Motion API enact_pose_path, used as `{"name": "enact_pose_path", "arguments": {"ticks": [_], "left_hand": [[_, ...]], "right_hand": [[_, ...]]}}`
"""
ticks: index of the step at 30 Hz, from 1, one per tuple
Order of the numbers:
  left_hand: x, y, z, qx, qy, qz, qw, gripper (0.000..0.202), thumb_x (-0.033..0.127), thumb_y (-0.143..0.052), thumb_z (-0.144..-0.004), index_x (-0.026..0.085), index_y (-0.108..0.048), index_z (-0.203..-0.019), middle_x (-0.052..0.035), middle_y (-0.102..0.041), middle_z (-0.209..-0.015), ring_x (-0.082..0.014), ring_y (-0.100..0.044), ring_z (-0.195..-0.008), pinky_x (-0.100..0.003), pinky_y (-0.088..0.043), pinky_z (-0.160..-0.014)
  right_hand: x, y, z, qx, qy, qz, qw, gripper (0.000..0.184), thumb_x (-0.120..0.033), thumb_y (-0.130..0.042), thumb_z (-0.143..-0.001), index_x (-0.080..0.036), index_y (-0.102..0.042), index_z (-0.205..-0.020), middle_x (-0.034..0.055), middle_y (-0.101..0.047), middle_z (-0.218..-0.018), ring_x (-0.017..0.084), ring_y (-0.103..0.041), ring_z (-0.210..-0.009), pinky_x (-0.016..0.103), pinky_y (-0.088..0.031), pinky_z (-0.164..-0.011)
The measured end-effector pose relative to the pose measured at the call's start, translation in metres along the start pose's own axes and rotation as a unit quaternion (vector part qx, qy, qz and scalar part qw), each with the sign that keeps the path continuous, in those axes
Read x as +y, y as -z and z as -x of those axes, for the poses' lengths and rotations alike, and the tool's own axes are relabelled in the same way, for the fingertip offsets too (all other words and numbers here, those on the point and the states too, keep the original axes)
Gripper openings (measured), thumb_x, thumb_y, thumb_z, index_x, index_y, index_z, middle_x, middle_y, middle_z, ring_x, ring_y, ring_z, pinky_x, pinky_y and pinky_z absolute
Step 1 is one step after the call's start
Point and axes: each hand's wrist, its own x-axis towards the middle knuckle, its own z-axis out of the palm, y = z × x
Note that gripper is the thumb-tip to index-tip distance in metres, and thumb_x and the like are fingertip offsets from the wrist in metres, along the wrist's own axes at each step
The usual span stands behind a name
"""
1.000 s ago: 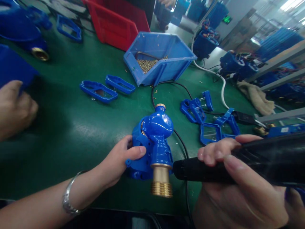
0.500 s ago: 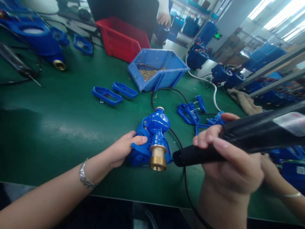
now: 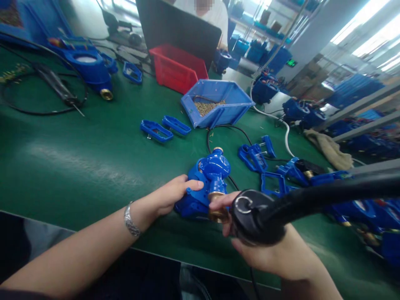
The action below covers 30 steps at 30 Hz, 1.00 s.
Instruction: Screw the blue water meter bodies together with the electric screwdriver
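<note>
My left hand is closed around the left side of a blue water meter, its thumb lying on the casing. The meter rests on the green table, its brass threaded end facing me. In my right hand is a black corded power screwdriver, its cable end towards me and its tip hidden. Fingers of that hand reach to the brass end, seemingly touching it. Two blue oblong frames lie beyond the meter.
Behind the meter stand a blue bin of small brass-coloured screws and a red bin. Another screwdriver and a second meter lie far left. Blue parts and a cloth occupy the right. A person is across the table.
My right hand has moved left to the meter's brass end, and the screwdriver has turned cable end towards me. A bystander's forearm at the right has left the view. My left hand keeps its hold.
</note>
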Motion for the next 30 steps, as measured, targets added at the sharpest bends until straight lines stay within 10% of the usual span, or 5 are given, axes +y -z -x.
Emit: {"name": "enact_pose_path", "arguments": {"ticks": [6, 30], "left_hand": [[0.001, 0.001, -0.001, -0.004, 0.019, -0.004, 1.000, 0.044, 0.035, -0.075, -0.059, 0.010, -0.062, -0.093, -0.0103, -0.071, -0.084, -0.0218, -0.065, -0.076, -0.037, -0.049, -0.077], [-0.001, -0.005, -0.004, -0.022, 0.023, -0.022, 0.999, 0.055, 0.038, -0.077, -0.057, 0.009, -0.059, -0.100, -0.0140, -0.070, -0.093, -0.0275, -0.066, -0.084, -0.040, -0.049, -0.079]], "right_hand": [[0.008, 0.028, 0.016, 0.012, 0.012, -0.117, 0.993, 0.050, -0.002, -0.057, -0.071, -0.028, -0.049, -0.113, 0.0052, -0.062, -0.103, 0.013, -0.063, -0.065, 0.027, -0.053, -0.057], [0.005, 0.022, 0.005, -0.079, -0.013, -0.058, 0.995, 0.051, -0.001, -0.056, -0.062, -0.022, -0.057, -0.109, 0.0082, -0.065, -0.102, 0.018, -0.066, -0.072, 0.031, -0.056, -0.064]]}}
